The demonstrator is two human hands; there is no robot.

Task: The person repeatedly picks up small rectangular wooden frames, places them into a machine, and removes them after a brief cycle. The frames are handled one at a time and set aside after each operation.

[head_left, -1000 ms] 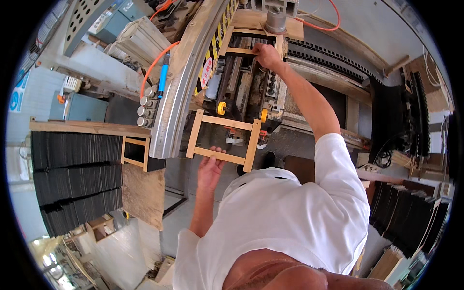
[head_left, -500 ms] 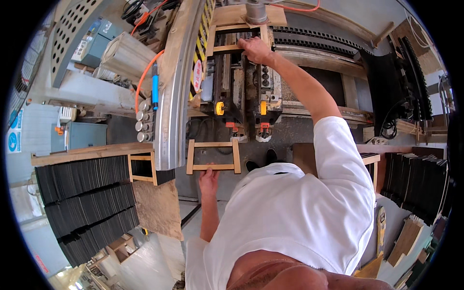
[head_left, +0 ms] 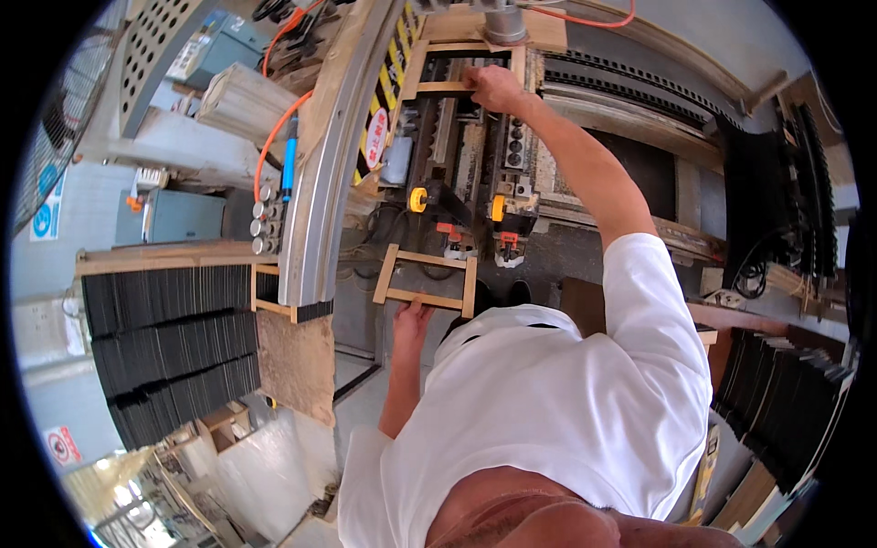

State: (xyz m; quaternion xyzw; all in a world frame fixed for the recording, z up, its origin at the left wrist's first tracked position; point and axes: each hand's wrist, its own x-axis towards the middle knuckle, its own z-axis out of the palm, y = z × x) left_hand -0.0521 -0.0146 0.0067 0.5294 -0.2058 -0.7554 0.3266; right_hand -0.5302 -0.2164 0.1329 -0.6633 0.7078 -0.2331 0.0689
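My left hand (head_left: 412,321) holds a small light-wood frame (head_left: 426,299) by its near bar. Two side pieces joined by two crossbars make up that frame, and it hangs slightly tilted between my body and the machine. At arm's reach, my right hand (head_left: 496,89) is closed on the near bar of a second wooden frame (head_left: 440,89), which lies across the machine's two black rails. My fingertips are partly hidden behind the hand there. Yellow knobs (head_left: 418,199) and red clamps (head_left: 508,242) sit at the near ends of the rails.
A long metal beam (head_left: 311,210) with hazard stripes runs along the left. Stacks of thin black panels (head_left: 174,338) stand at left, and more black panels (head_left: 776,393) at right. An orange hose (head_left: 271,146) loops by the beam. A metal cylinder (head_left: 504,26) stands beyond the far frame.
The view has turned slightly. The frame in my left hand has tilted, its right end now lower. My right hand stays at the far frame's near bar.
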